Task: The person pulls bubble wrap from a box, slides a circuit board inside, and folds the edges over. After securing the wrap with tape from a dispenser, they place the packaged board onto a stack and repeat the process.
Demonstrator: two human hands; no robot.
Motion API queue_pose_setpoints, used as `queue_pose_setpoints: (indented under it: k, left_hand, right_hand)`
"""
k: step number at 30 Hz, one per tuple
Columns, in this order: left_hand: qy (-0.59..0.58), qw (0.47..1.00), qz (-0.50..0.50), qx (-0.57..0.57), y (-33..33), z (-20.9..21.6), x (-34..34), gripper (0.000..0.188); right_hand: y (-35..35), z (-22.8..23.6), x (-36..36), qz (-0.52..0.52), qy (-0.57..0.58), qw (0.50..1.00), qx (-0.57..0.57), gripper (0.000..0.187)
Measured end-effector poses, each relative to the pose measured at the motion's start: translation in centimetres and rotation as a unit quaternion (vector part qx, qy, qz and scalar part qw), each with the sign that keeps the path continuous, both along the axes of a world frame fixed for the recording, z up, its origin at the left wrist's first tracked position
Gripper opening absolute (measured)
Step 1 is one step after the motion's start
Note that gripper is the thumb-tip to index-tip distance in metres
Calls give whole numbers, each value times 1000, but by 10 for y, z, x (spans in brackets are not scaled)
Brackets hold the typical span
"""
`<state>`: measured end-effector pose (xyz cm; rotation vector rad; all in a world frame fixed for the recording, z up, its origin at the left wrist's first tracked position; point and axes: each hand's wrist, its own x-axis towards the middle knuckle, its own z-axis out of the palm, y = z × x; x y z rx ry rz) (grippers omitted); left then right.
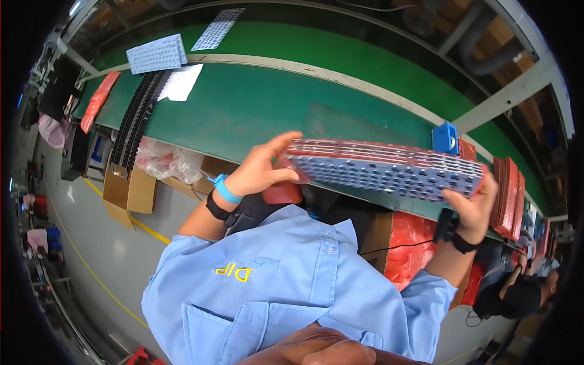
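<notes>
A stack of long, thin keyboard circuit boards [383, 175] is held up in front of me, above the near edge of the green bench. Its near face is blue-grey with rows of small dark parts, and reddish layers show between the boards along the top. My left hand [264, 167] grips the left end, thumb on the near side and fingers behind. Around the right end, my right hand [474, 204] is closed, with its thumb on the near face. The far-side fingers are partly hidden by the stack.
A black slotted rack [141, 115] lies across the bench's left part, beside white paper [181, 82]. Printed sheets [157, 55] stand behind. To the right are a blue holder [445, 139] and red-wrapped stacks [505, 198]. Below are an open carton [129, 191] and red bubble wrap [409, 246]. Another person [517, 295] is at far right.
</notes>
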<state>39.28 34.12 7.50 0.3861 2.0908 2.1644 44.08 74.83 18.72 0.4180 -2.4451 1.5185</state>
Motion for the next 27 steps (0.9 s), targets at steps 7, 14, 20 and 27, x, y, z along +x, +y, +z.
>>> queue_pose_setpoints:
  k: [7,14,20,27]
  left_hand:
    - [-23,928,-61,-367,5,-38,15,47]
    - [171,966,90,-171,34,16,-19,58]
    - [177,923,108,-325,43,51,-71,24]
    - [157,857,98,-480,-39,11,-50,17]
  right_hand:
    - [-31,120,20,11,127,977,171,52]
    - [-55,158,51,-29,206,963,174,44]
    - [-14,170,89,-143,243,952,121,38]
    - [-42,185,94,-163,293,936,104,49]
